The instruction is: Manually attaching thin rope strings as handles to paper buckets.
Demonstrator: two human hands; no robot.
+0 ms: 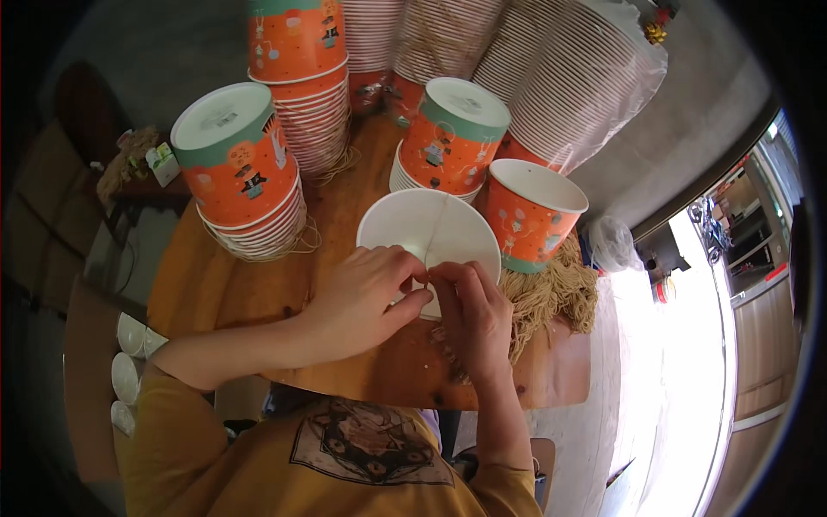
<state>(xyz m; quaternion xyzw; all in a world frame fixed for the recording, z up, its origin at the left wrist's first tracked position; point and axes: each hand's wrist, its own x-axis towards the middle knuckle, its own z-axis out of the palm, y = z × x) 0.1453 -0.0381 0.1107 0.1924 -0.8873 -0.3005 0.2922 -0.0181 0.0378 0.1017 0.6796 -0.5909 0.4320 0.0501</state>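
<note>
A paper bucket stands right before me on the wooden table, its white inside facing up. A thin tan string runs across its mouth to the near rim. There my left hand pinches the string between thumb and fingers. Close beside it, my right hand also has its fingertips closed on the string; the hands nearly touch. Whether a knot is there is too small to see. To the right, an orange paper bucket stands upright by a heap of loose tan strings.
Upside-down bucket stacks stand on the wooden table: one left, one beyond my bucket, a taller one behind. Plastic-wrapped stacks line the back. White cups sit at far left.
</note>
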